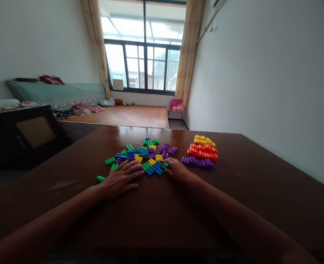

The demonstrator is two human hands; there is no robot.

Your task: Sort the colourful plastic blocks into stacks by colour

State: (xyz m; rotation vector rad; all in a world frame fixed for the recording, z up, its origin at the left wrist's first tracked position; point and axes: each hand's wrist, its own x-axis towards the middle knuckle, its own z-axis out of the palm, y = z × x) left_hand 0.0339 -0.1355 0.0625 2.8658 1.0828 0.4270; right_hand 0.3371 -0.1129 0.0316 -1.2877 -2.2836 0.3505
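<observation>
My left hand (pixel 123 179) lies spread over the near left side of a pile of plastic toy blocks, its fingertips by a yellow block (pixel 138 159). A small green block (pixel 165 165) sits at the fingertips of my right hand (pixel 176 169), which is curled and closed on it at the pile's near right edge. Between my hands lie joined blue blocks (pixel 154 169). Purple blocks (pixel 164 147) and more green ones are mixed in behind. A lone green block (pixel 100 178) rests left of my left hand.
Right of the pile, blocks lie in sorted rows: yellow (pixel 204 140), red-orange (pixel 203 151) and purple (pixel 198 162). All rest on a dark brown table (pixel 156 220). Beyond stand a bed (pixel 134 113), a pink chair (pixel 176 106) and a dark cabinet (pixel 26 128).
</observation>
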